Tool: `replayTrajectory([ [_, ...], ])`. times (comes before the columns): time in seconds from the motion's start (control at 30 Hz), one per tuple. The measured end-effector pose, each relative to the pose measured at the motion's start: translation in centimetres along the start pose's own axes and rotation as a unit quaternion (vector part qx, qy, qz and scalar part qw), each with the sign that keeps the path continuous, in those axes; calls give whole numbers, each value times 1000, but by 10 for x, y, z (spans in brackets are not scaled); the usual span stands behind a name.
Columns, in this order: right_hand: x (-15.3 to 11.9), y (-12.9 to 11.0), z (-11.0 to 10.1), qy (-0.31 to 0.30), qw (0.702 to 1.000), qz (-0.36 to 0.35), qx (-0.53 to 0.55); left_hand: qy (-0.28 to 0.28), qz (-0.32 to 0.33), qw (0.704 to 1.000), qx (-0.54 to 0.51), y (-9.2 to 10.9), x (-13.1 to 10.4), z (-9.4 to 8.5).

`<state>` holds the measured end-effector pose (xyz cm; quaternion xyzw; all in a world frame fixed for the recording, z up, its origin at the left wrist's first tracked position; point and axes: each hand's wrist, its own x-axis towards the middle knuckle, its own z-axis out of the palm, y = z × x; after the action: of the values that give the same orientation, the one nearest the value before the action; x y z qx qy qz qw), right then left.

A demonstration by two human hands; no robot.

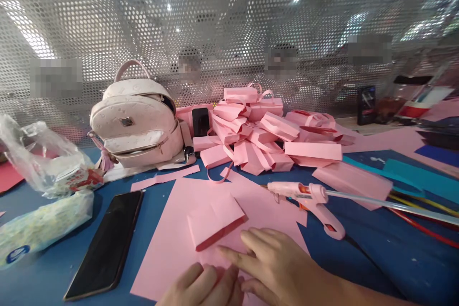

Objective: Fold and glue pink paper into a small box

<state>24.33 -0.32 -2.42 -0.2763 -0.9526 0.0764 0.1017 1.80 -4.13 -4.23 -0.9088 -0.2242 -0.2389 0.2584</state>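
A folded pink paper bag [217,222] lies flat and slightly turned on a large pink paper sheet [158,258]. Below it, at the bottom edge, my left hand [204,287] is closed with its fingers curled; whatever it may hold is hidden. Just to the right, my right hand [279,265] has its fingers apart, the index finger reaching over the sheet close to the folded paper's lower edge. Its thumb side meets my left fingers. A pink glue gun [304,196] with a long clear glue stick [380,203] rests right of the folded paper.
Behind stands a heap of pink paper bags [258,138], beside a pale backpack [136,119] and a small phone [201,122]. On the left lie a large black phone [107,244], a tissue pack [46,227] and a plastic bag [39,153]. A perforated metal screen [229,24] closes the back.
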Motion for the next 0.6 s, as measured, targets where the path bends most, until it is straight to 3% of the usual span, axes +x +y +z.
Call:
replayTrajectory([
  [0.6,-1,1,5,97,995,1,17,9,-15,999,-44,-4,8,-11],
])
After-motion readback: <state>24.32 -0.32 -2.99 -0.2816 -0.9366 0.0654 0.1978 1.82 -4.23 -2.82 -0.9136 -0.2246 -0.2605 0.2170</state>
